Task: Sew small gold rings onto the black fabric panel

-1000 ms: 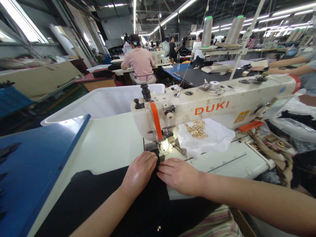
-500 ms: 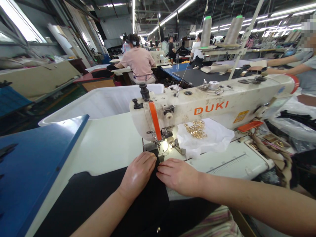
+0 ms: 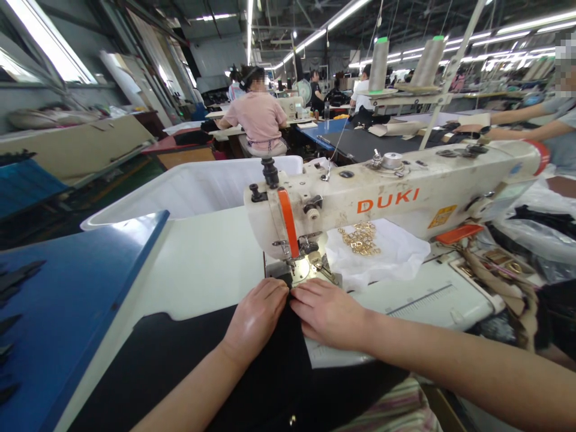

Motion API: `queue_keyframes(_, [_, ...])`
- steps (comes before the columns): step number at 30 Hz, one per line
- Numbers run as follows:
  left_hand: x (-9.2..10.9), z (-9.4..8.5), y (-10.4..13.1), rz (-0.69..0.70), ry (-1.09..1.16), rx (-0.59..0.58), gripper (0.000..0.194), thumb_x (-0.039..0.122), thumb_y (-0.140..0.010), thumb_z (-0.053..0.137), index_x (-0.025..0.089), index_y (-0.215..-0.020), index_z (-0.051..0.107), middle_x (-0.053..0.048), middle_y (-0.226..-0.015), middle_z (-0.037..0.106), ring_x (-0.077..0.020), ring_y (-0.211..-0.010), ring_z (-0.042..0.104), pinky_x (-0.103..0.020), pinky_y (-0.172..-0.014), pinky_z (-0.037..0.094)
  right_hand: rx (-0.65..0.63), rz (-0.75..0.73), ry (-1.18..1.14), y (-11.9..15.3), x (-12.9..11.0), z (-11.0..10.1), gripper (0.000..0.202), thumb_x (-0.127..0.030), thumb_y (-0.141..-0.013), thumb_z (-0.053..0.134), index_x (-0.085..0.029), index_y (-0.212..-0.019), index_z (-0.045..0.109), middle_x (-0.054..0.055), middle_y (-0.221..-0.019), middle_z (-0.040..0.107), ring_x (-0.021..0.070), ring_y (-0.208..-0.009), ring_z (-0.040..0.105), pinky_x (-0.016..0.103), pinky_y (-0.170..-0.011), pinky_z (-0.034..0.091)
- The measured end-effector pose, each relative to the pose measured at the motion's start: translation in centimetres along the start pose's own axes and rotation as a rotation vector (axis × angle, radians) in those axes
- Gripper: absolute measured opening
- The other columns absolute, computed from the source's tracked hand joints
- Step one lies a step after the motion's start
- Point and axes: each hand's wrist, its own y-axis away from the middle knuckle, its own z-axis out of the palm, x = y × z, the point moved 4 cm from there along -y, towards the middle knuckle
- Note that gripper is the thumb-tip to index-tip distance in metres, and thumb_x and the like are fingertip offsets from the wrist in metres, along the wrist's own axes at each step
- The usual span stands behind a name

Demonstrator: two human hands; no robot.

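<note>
1. Black fabric [image 3: 180,339] spans lower left to bottom centre, reaching the DUKI sewing machine [image 3: 339,198].
2. Left hand [image 3: 257,313], lower centre, pinches its edge.
3. Right hand [image 3: 332,313] touches the fabric alongside; I cannot tell whether it grips.

Left hand [image 3: 257,315] and right hand [image 3: 332,313]: bare. Forearms [image 3: 443,354]: bare as far as they show. Worn at lap, below the white sewing machine with orange lettering [image 3: 339,193]: striped cloth garment [image 3: 405,405], cream, muted pink and darker bands. Stripe edges blurred; garment type unclear.
</note>
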Motion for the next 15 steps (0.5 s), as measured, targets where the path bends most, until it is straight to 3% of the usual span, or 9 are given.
queue_keyframes(15, [0.05, -0.01, 0.18, -0.018, 0.023, 0.001, 0.020, 0.015, -0.094, 0.036, 0.014, -0.093, 0.056, -0.007, -0.088, 0.061, -0.0179, -0.083, 0.058, -0.033, -0.077, 0.055, -0.001, 0.017, -0.011, -0.30, 0.12, 0.24, 0.025, -0.026, -0.084, 0.050, -0.009, -0.099, 0.060, 0.012, -0.106, 0.058, 0.0233, -0.103, 0.049, 0.036, -0.099, 0.037])
